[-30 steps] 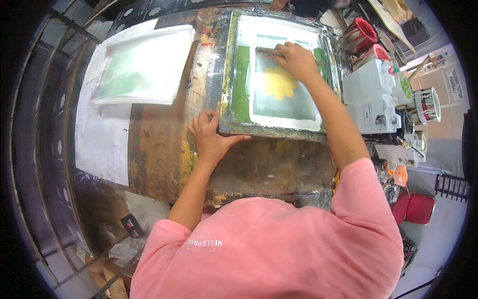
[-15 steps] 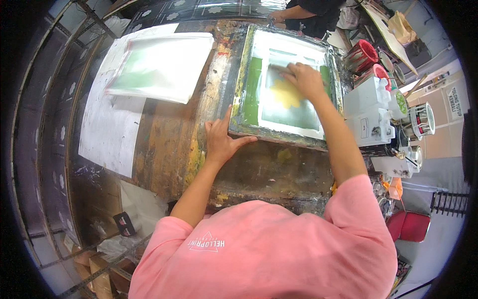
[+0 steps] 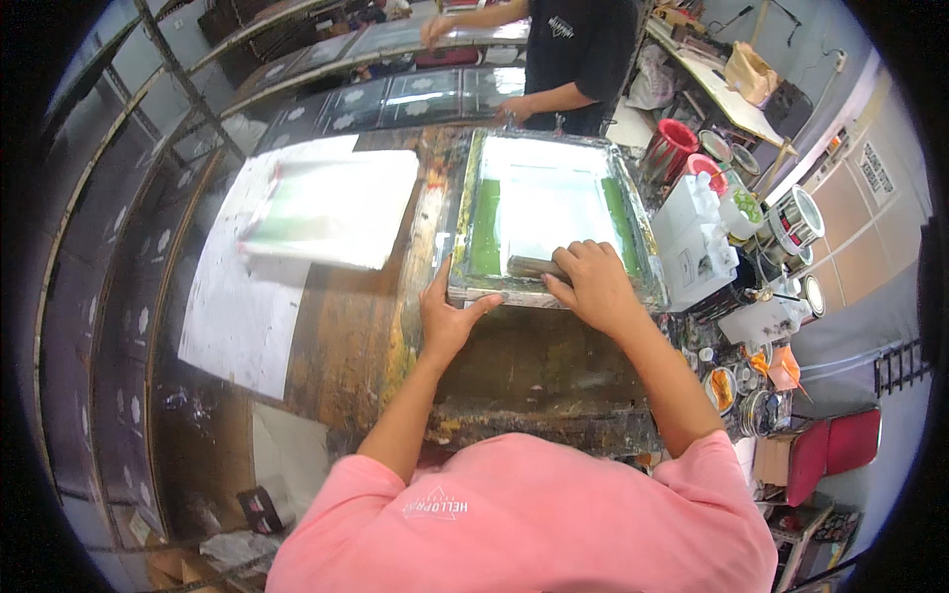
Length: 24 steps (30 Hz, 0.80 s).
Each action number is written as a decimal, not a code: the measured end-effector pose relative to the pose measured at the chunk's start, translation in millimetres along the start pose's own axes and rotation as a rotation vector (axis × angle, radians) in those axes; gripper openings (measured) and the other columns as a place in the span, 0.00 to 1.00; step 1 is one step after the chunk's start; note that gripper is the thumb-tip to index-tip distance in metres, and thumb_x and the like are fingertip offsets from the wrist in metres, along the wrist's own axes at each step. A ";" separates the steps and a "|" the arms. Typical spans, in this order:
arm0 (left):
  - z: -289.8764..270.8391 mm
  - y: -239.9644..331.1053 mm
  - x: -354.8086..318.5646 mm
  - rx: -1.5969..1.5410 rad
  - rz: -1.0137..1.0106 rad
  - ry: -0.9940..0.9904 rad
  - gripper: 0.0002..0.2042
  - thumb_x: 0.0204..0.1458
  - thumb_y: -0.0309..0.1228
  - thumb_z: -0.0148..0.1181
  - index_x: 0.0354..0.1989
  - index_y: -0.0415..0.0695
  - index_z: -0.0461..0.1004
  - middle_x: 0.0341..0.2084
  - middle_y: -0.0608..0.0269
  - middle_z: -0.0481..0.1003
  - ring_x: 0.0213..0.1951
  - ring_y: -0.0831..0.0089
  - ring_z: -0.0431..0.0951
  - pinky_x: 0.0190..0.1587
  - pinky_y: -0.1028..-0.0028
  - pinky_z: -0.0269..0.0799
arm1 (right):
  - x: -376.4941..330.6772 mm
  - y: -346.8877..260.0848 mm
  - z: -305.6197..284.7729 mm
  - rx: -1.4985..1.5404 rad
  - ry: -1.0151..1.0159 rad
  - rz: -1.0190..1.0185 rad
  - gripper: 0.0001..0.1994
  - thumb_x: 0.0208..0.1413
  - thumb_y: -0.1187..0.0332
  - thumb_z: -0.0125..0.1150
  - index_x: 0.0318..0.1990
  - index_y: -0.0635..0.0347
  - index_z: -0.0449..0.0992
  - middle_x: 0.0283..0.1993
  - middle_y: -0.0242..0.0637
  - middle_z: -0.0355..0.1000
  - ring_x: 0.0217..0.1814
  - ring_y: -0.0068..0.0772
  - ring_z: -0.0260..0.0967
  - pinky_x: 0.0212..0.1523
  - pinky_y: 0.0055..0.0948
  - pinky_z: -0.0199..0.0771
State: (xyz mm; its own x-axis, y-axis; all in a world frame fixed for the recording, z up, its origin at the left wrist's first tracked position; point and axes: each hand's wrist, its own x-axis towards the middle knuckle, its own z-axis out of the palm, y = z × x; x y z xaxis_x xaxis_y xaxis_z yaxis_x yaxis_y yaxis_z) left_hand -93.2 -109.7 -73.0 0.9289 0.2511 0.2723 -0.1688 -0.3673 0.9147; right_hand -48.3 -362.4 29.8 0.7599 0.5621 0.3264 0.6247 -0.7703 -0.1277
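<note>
Screen frame point(image 3: 463, 219): flat on paint-stained table point(image 3: 341, 346).
Squeegee point(image 3: 534, 266): inside frame's near edge.
Right hand point(image 3: 595, 282): grip closed on squeegee.
Left hand point(image 3: 445, 318): grip open, thumb and forefinger along near-left frame corner.
White paper point(image 3: 232, 331): left of frame.

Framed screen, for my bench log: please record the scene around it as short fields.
Left hand: spread at the near-left corner of the framed screen
Right hand: holding a flat bar at the screen's near end
Left side: pale sheets with green, blurred, overlapping larger white paper
Right side: white plastic containers, red-rimmed bucket
Beyond: co-worker in dark shirt
</note>
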 end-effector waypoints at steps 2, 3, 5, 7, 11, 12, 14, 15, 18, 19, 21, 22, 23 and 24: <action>7.7 21.5 13.7 -0.246 0.001 0.095 0.52 0.42 0.48 0.86 0.72 0.31 0.65 0.51 0.47 0.81 0.54 0.59 0.77 0.59 0.61 0.72 | 6.9 -6.6 -18.3 -0.121 0.181 -0.009 0.13 0.61 0.58 0.66 0.42 0.59 0.77 0.39 0.41 0.74 0.45 0.46 0.73 0.55 0.48 0.66; 10.1 31.3 20.0 -0.380 0.000 0.138 0.52 0.43 0.48 0.85 0.72 0.30 0.64 0.51 0.48 0.81 0.55 0.60 0.77 0.59 0.62 0.72 | 13.8 -9.1 -26.8 -0.183 0.270 -0.021 0.13 0.61 0.59 0.66 0.42 0.59 0.77 0.39 0.41 0.74 0.45 0.45 0.73 0.56 0.48 0.65; 10.4 44.2 34.7 -0.304 0.039 0.141 0.54 0.47 0.48 0.83 0.75 0.28 0.57 0.57 0.46 0.76 0.56 0.62 0.75 0.59 0.64 0.72 | 39.1 -6.0 -43.6 -0.192 0.342 0.008 0.15 0.60 0.56 0.67 0.38 0.59 0.79 0.36 0.41 0.74 0.44 0.44 0.73 0.53 0.50 0.64; 8.0 47.3 46.1 -0.222 0.179 0.188 0.56 0.49 0.48 0.82 0.77 0.30 0.53 0.61 0.43 0.73 0.57 0.60 0.75 0.59 0.63 0.72 | 64.0 0.1 -58.0 -0.165 0.387 0.031 0.16 0.59 0.54 0.68 0.36 0.59 0.79 0.35 0.41 0.74 0.43 0.44 0.73 0.52 0.49 0.64; 0.5 26.6 32.8 0.281 0.072 -0.143 0.59 0.52 0.65 0.70 0.81 0.37 0.48 0.72 0.31 0.60 0.71 0.43 0.62 0.74 0.42 0.50 | 96.5 13.6 -80.0 -0.118 0.465 0.012 0.21 0.60 0.49 0.67 0.30 0.60 0.80 0.30 0.41 0.73 0.38 0.46 0.73 0.49 0.47 0.63; 1.6 19.4 21.3 0.531 0.086 -0.185 0.60 0.52 0.70 0.65 0.82 0.39 0.47 0.74 0.30 0.57 0.74 0.40 0.55 0.74 0.38 0.41 | 104.4 16.9 -85.1 -0.137 0.473 0.011 0.23 0.62 0.46 0.65 0.30 0.60 0.81 0.29 0.41 0.74 0.38 0.46 0.74 0.48 0.46 0.63; 2.8 6.1 -1.0 1.059 0.087 -0.279 0.62 0.51 0.79 0.53 0.83 0.42 0.47 0.77 0.29 0.50 0.80 0.34 0.43 0.75 0.29 0.22 | 116.6 21.7 -94.5 -0.136 0.451 0.042 0.24 0.63 0.45 0.64 0.32 0.61 0.82 0.30 0.41 0.75 0.38 0.46 0.75 0.48 0.46 0.63; 3.2 -0.1 -8.7 1.026 0.065 -0.296 0.62 0.50 0.81 0.51 0.83 0.42 0.47 0.78 0.29 0.47 0.80 0.33 0.39 0.72 0.26 0.19 | 121.7 23.3 -98.4 -0.134 0.444 0.051 0.25 0.63 0.44 0.63 0.32 0.61 0.83 0.30 0.41 0.75 0.38 0.46 0.75 0.48 0.46 0.63; 5.4 -12.7 -18.2 1.078 -0.056 -0.421 0.64 0.49 0.82 0.50 0.82 0.40 0.47 0.81 0.34 0.41 0.82 0.36 0.33 0.73 0.25 0.22 | 131.5 27.5 -107.4 -0.111 0.400 0.070 0.26 0.64 0.42 0.61 0.34 0.61 0.84 0.31 0.43 0.77 0.39 0.46 0.77 0.49 0.48 0.64; 6.2 -14.7 -15.8 0.940 -0.077 -0.431 0.64 0.49 0.83 0.49 0.82 0.39 0.48 0.81 0.36 0.43 0.82 0.39 0.34 0.73 0.25 0.22 | 133.4 27.8 -108.8 -0.101 0.371 0.086 0.27 0.64 0.42 0.59 0.35 0.61 0.85 0.32 0.44 0.78 0.40 0.46 0.77 0.50 0.48 0.65; 7.6 -13.3 -9.5 0.742 -0.087 -0.427 0.64 0.49 0.84 0.46 0.81 0.38 0.50 0.81 0.41 0.46 0.83 0.45 0.36 0.73 0.24 0.20 | 134.4 27.1 -110.0 -0.093 0.388 0.077 0.26 0.64 0.43 0.61 0.33 0.61 0.83 0.30 0.43 0.77 0.38 0.48 0.76 0.48 0.48 0.64; 8.4 -10.3 -4.9 0.670 -0.062 -0.379 0.62 0.50 0.80 0.50 0.79 0.36 0.53 0.80 0.41 0.50 0.82 0.45 0.40 0.74 0.27 0.26 | 134.2 26.5 -110.5 -0.087 0.428 0.054 0.26 0.64 0.43 0.61 0.32 0.61 0.83 0.29 0.43 0.76 0.38 0.49 0.76 0.47 0.48 0.64; 10.8 -5.6 0.1 0.597 -0.034 -0.332 0.59 0.52 0.77 0.54 0.77 0.34 0.57 0.78 0.40 0.54 0.81 0.46 0.45 0.75 0.30 0.31 | 133.6 25.9 -110.6 -0.094 0.400 0.073 0.26 0.64 0.43 0.61 0.32 0.61 0.83 0.29 0.43 0.76 0.38 0.49 0.76 0.47 0.48 0.64; 13.2 0.0 8.1 0.550 0.009 -0.283 0.57 0.53 0.74 0.59 0.76 0.32 0.60 0.77 0.40 0.58 0.81 0.46 0.49 0.77 0.32 0.37 | 133.7 25.6 -111.3 -0.099 0.400 0.076 0.27 0.64 0.43 0.60 0.32 0.62 0.83 0.29 0.44 0.77 0.38 0.49 0.76 0.47 0.48 0.64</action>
State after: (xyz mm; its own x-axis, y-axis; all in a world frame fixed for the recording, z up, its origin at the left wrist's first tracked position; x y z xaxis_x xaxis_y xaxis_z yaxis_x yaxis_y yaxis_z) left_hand -81.3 -119.5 -74.7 0.9924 0.0256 0.1207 -0.0529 -0.7951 0.6041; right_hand 49.3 -340.5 174.4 0.6611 0.3561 0.6604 0.5342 -0.8414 -0.0811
